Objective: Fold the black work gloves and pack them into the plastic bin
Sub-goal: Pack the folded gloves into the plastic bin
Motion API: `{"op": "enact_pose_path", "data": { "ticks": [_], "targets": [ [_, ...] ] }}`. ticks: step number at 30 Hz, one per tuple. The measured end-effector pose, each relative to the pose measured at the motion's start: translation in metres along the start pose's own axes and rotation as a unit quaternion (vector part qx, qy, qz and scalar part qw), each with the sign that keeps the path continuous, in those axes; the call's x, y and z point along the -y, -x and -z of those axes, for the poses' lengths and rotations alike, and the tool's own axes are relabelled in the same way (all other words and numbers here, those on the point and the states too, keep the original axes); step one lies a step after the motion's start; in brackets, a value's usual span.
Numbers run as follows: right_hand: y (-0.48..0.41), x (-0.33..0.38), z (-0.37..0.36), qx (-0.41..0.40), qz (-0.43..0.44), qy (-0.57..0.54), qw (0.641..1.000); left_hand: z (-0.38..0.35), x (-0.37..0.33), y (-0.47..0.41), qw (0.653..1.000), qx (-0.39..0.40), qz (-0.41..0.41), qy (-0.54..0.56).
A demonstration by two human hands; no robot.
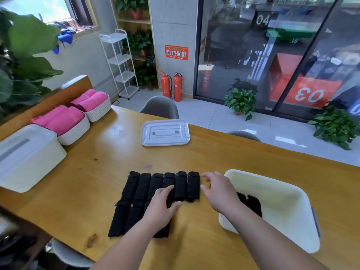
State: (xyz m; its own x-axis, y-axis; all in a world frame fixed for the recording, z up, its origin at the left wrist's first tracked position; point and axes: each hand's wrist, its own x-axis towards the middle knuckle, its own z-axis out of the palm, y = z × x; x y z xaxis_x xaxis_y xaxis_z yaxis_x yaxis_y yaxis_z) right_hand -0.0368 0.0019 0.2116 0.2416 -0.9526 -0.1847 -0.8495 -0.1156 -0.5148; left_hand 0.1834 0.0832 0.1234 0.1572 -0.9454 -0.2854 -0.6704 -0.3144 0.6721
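Six folded black gloves (181, 184) form the back row near the surface's (87, 191) front edge, with at least three more in front. Others lie in the one plastic bin (282, 199) at the right edge. The left hand (161, 205) rests open on the rows, and the right hand (218, 190) hovers beside them, fingers spread and released. One lid (165, 132) lies mid-surface. The glass wall (233, 55) behind reads "04" and "03".

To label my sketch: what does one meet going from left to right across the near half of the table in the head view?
White lidded box → folded black gloves → open plastic bin.
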Motion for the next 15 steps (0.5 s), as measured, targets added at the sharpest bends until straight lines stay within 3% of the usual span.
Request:
{"op": "enact_pose_path", "data": {
  "ticks": [3, 8, 15],
  "targets": [
    [-0.016, 0.012, -0.020, 0.053, -0.012, 0.004, 0.998, 0.004, 0.001, -0.009, 1.000, 0.002, -0.003, 0.001],
    [-0.046, 0.018, -0.051, 0.115, -0.103, -0.042, 0.987, 0.006, -0.006, -0.030, 0.999, 0.021, -0.029, 0.004],
    [-0.085, 0.011, -0.087, 0.098, -0.243, -0.091, 0.961, 0.000, -0.011, -0.075, 0.996, 0.062, -0.011, 0.065]
  ]
}}
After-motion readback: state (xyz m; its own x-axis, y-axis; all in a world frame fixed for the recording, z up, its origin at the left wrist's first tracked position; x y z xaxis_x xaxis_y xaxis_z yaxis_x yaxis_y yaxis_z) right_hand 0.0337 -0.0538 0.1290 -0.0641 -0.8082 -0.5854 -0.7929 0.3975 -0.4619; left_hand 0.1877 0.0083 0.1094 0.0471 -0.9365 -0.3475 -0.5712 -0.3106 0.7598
